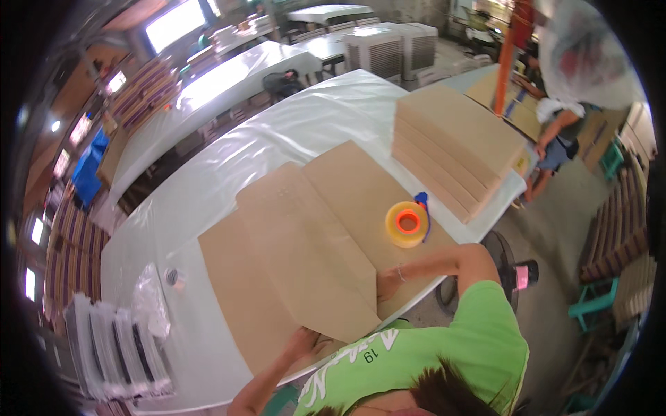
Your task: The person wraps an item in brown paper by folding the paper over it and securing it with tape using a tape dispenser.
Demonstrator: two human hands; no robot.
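Near the front edge of the tabletop, which is covered in clear plastic, a flat cardboard sheet lies with a narrower cardboard panel across its middle. The panel has slanted corners at the end nearest the person, who wears a green shirt.

Both hands are at that near end, set apart from each other. The left hand is by the panel's near left corner, fingers bent at the edge; whether they grip it, I cannot tell. The right hand is at the panel's right edge, its fingers partly hidden behind the cardboard, so its hold cannot be told either.

Just beyond the right forearm, a yellow tape roll with an orange core rests on the cardboard sheet, a blue strip beside it. Farther to the right stands a stack of cardboard. On the left side are a small roll, crumpled clear plastic and a row of plastic-wrapped bundles. Beyond the stack, a co-worker bends over more cardboard.
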